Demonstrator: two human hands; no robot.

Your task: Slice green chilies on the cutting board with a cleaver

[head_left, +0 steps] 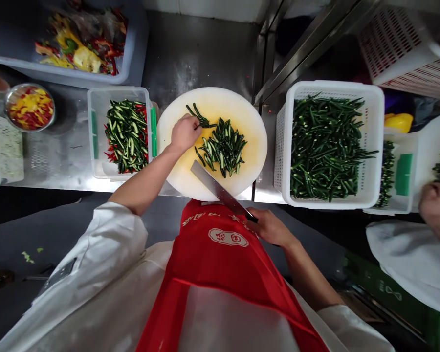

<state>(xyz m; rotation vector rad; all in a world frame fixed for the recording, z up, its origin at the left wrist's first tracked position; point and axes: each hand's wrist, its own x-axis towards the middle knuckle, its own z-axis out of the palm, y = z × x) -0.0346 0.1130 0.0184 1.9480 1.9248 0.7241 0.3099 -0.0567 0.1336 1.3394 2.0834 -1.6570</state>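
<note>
On a round white cutting board (176,176) lies a heap of cut green chili peppers (225,149). My left hand (185,132) is over the board's left half, its fingers pinched on a few whole green chili peppers (201,118) that lie together behind the heap. My right hand (271,227), at the counter's front edge, is wrapped around the handle of a kitchen knife (216,188). The wide blade points up and left, its tip over the front of the board. Part of the left fingertips is hidden behind the hand.
Left of the board stands a clear plastic box (95,166) of cut green and red chilies, then a metal bowl (12,122) of pepper strips and a grey bin (132,68) of scraps. To the right are a white basket (379,146) of whole green chilies and a co-worker's hand (438,210).
</note>
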